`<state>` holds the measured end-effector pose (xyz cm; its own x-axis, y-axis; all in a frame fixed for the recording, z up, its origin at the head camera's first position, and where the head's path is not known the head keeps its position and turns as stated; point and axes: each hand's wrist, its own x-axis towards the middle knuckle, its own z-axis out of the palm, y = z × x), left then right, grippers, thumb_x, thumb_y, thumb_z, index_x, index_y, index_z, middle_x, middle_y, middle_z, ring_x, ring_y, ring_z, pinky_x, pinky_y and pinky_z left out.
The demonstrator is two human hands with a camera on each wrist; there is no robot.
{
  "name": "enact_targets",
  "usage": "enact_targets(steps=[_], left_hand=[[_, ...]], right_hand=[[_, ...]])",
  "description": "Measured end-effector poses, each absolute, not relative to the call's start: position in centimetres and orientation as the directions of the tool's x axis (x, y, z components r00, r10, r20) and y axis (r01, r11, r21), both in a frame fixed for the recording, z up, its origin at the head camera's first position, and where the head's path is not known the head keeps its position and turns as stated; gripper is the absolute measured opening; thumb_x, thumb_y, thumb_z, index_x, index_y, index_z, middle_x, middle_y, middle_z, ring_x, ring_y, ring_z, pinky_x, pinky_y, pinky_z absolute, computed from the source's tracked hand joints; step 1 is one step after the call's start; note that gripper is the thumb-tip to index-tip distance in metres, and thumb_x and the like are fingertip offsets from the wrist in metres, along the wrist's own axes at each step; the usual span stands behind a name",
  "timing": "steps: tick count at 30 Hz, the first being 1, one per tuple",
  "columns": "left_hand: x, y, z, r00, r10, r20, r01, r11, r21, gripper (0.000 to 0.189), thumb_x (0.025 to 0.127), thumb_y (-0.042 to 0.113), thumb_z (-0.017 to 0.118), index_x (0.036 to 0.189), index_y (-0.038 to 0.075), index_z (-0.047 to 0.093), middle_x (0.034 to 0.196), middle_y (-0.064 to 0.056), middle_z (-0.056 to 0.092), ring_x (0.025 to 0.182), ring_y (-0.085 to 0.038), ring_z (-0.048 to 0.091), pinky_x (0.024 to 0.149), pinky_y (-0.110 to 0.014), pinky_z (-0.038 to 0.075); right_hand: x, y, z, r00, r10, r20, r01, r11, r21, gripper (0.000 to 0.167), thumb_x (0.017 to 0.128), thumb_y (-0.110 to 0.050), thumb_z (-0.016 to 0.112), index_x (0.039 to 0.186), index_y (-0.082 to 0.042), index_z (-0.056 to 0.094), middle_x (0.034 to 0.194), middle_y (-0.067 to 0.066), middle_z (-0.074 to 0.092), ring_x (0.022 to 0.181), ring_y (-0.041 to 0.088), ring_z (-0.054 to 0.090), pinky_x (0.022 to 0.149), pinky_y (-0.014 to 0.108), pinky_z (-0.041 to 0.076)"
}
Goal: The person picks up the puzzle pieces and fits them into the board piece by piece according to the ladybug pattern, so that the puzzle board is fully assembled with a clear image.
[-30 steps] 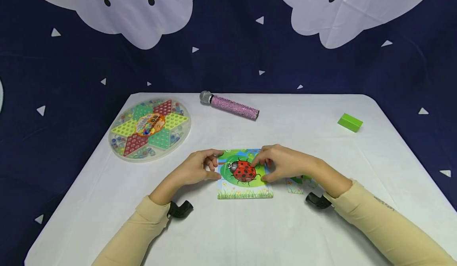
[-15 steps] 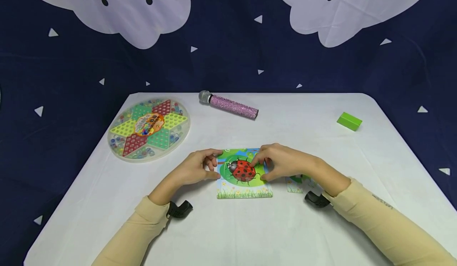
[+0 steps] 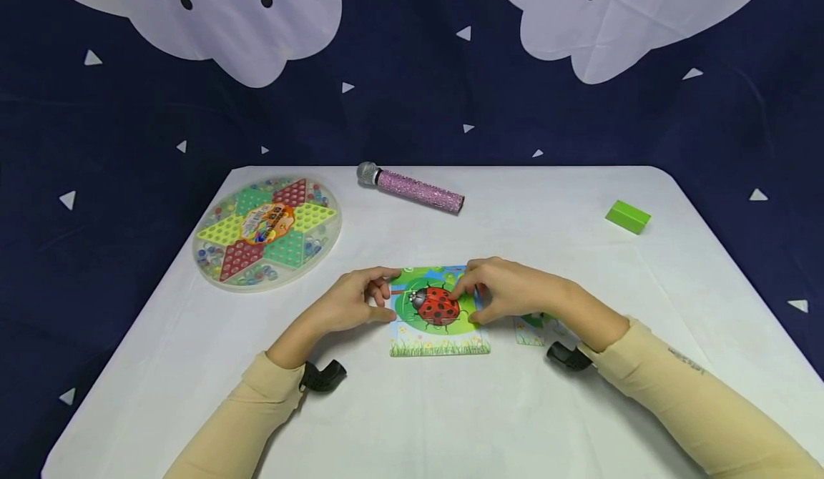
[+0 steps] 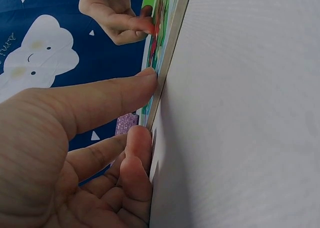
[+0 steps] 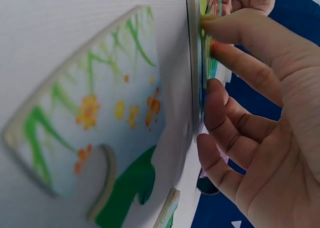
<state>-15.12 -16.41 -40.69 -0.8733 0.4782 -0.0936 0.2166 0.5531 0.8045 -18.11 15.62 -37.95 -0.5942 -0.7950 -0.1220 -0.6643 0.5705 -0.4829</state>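
Note:
A square jigsaw puzzle (image 3: 439, 342) with a red ladybug on a green leaf lies flat on the white table. My left hand (image 3: 347, 302) rests at its left edge, thumb (image 4: 142, 85) and index finger spread apart along the side. On the right part of the picture, my right hand (image 3: 515, 289) pinches a puzzle piece between thumb (image 5: 220, 27) and index finger; most of that piece is hidden. Loose puzzle pieces (image 3: 529, 336) lie under the right wrist. One loose piece (image 5: 107, 87), with grass and orange flowers, shows large in the right wrist view.
A round Chinese checkers set (image 3: 287, 250) with marbles sits at the back left. Behind the puzzle lies a pink glittery microphone (image 3: 418, 189). A green block (image 3: 627, 217) is at the back right. A dark blue curtain (image 3: 412, 118) with clouds hangs behind the table.
Both hands keep the same places on the puzzle. The whole head view shifts very slightly; nothing else visibly moves.

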Motion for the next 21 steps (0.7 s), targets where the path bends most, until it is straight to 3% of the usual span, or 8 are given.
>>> enact_targets(steps=[13, 21], left_hand=[[-15.14, -16.33, -40.85, -0.867, 0.494, -0.071, 0.242, 0.541, 0.806, 0.07, 0.085, 0.006, 0.09, 0.148, -0.002, 0.06, 0.101, -0.009, 0.065, 0.085, -0.014, 0.06, 0.07, -0.023, 0.042], [-15.13, -16.4, -40.67, -0.875, 0.477, -0.084, 0.235, 0.569, 0.788, 0.073, 0.084, 0.008, 0.09, 0.15, 0.002, 0.06, 0.102, -0.005, 0.067, 0.086, -0.014, 0.062, 0.07, -0.023, 0.044]], right_hand=[[-17.92, 15.78, -37.86, -0.593, -0.794, -0.131, -0.663, 0.575, -0.48, 0.038, 0.086, -0.025, 0.089, 0.123, -0.021, 0.081, 0.102, -0.008, 0.066, 0.089, 0.007, 0.055, 0.083, 0.029, 0.049], [-17.98, 16.03, -38.11, -0.591, -0.796, -0.131, -0.675, 0.577, -0.461, 0.042, 0.09, -0.03, 0.088, 0.13, -0.023, 0.078, 0.105, -0.008, 0.063, 0.087, 0.007, 0.052, 0.079, 0.027, 0.047]])
